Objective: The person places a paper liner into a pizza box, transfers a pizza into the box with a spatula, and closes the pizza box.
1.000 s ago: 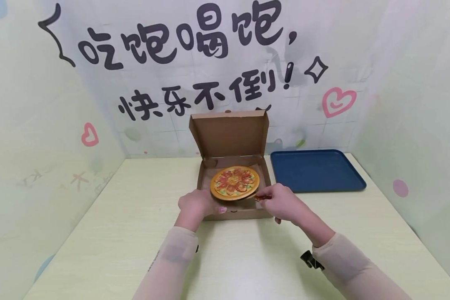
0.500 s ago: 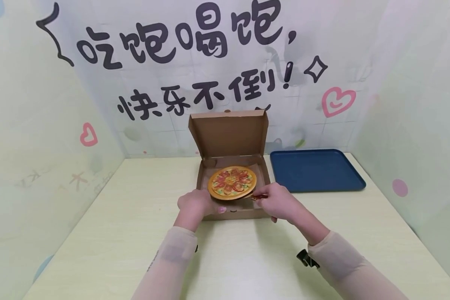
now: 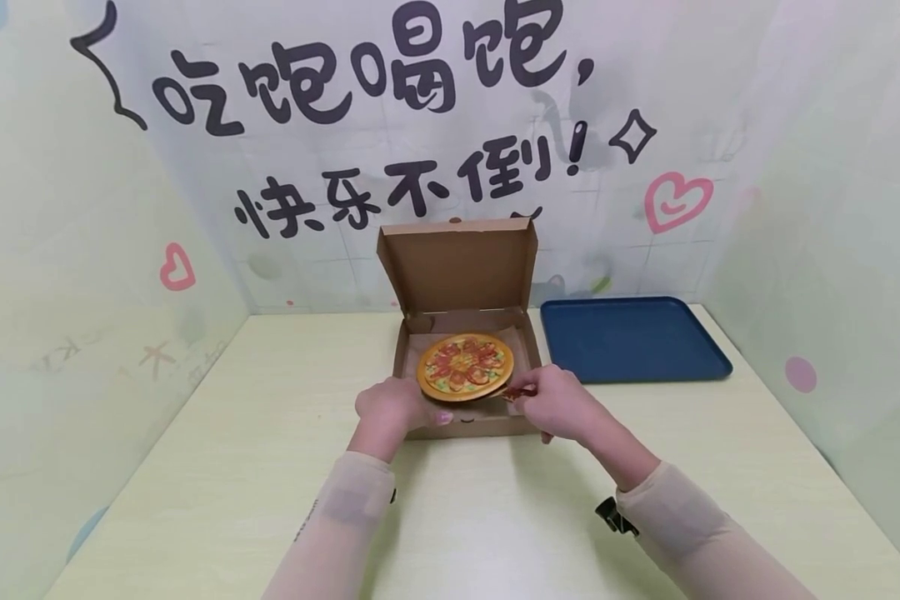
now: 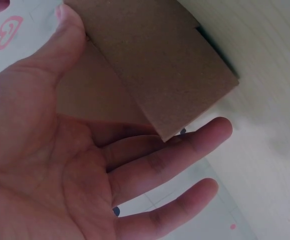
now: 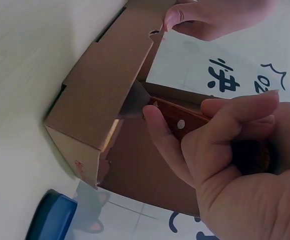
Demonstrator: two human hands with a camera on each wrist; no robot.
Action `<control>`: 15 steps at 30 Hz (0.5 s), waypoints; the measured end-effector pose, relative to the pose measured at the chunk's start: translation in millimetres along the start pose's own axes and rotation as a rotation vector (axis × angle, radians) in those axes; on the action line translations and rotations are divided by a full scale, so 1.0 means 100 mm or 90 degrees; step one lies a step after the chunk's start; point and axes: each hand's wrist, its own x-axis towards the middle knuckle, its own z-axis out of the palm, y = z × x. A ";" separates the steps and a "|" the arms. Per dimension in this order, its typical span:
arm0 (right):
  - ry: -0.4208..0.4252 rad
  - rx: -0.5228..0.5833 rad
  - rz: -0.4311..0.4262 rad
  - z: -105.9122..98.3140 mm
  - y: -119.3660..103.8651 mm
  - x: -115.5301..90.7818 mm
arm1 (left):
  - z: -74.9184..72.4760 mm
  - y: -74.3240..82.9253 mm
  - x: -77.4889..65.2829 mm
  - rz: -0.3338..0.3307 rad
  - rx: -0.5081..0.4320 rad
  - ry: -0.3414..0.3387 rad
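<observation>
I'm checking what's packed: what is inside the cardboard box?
A pizza and a paper liner show inside; a metal blade, its brown handle held by the right hand, reaches in. The pizza covers whatever lies directly beneath it.

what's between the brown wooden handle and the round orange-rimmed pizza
A grey metal blade; in the head view it runs from the handle to the near right edge of the pizza.

Left arm (image 3: 337, 517) slants from 7 o'clock towards 1, left grip (image 3: 397, 404) with thumb set apart from fingers, 2 nearly straight. Right arm (image 3: 708, 529) angles from between 4 and 5 o'clock towards 10, right grip (image 3: 566, 406) curled.
</observation>
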 end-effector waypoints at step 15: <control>0.076 0.068 0.002 -0.17 -0.18 -0.12 | -0.01 -0.01 -0.02 0.002 -0.002 0.000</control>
